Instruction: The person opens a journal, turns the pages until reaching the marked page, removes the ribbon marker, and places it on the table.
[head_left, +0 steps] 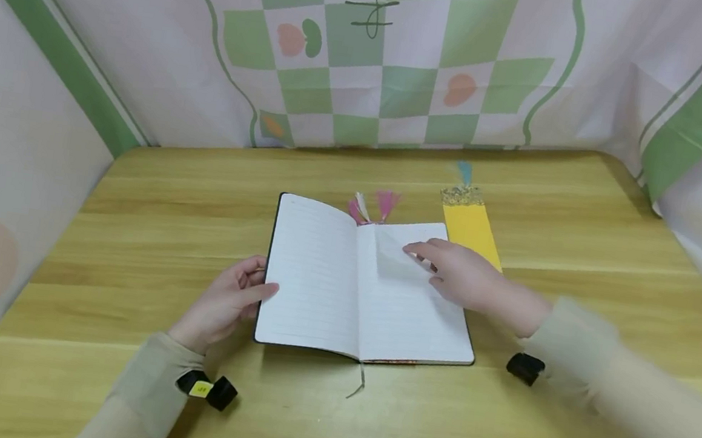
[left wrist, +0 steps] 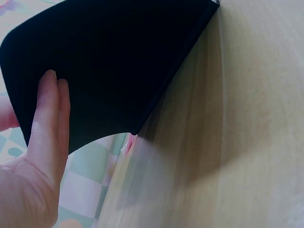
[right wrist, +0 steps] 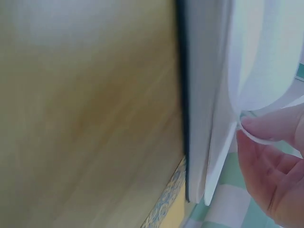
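Observation:
An open notebook (head_left: 315,281) with faintly lined white pages lies in the middle of the table. My left hand (head_left: 230,301) grips its left edge, the thumb on the page and the fingers flat behind the black cover (left wrist: 109,61), which is tilted up off the table. Over the right side, my right hand (head_left: 461,272) pinches a page (right wrist: 270,52) near its upper part between thumb and fingers. That page curves up from the others. Pink and white tassels (head_left: 385,205) stick out at the notebook's top, and a ribbon (head_left: 360,383) hangs from its bottom.
A yellow bookmark (head_left: 473,230) with a glittery top band and a blue tassel lies partly behind the right hand. The wooden table (head_left: 155,221) meets a patterned white and green cloth (head_left: 350,84) at the back. Black straps circle both sleeves.

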Action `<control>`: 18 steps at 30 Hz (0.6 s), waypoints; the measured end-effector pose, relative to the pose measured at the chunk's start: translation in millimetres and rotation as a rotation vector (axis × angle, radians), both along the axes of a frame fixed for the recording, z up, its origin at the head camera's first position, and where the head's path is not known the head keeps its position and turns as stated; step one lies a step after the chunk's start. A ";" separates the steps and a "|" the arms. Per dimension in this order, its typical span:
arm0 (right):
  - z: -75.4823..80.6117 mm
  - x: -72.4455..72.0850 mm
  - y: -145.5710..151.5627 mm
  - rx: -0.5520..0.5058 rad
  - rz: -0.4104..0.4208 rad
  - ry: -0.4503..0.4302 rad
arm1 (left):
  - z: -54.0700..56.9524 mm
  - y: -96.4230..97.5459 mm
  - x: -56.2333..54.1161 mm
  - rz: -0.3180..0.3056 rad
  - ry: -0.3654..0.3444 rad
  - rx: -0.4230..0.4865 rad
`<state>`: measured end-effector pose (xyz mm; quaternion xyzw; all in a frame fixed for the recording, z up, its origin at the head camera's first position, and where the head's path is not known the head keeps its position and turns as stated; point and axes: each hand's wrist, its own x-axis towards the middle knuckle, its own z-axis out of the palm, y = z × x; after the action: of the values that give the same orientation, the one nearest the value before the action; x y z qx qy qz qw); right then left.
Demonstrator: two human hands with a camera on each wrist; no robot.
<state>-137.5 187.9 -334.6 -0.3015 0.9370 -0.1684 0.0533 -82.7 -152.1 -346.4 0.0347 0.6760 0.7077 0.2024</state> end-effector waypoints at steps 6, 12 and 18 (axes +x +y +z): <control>7.8 6.6 3.6 -0.162 -0.032 -0.070 | -0.6 0.7 0.4 0.004 0.001 0.008; 24.2 6.5 6.1 -0.418 -0.145 -0.358 | 1.7 1.0 0.2 0.003 0.010 -0.021; 32.4 8.7 2.4 -0.658 -0.166 -0.697 | 3.6 1.6 -0.4 0.003 0.002 -0.021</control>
<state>-128.8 190.3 -302.2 -0.1525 0.7813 -0.5502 0.2523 -83.2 -150.5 -342.8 0.0322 0.6837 0.7008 0.2009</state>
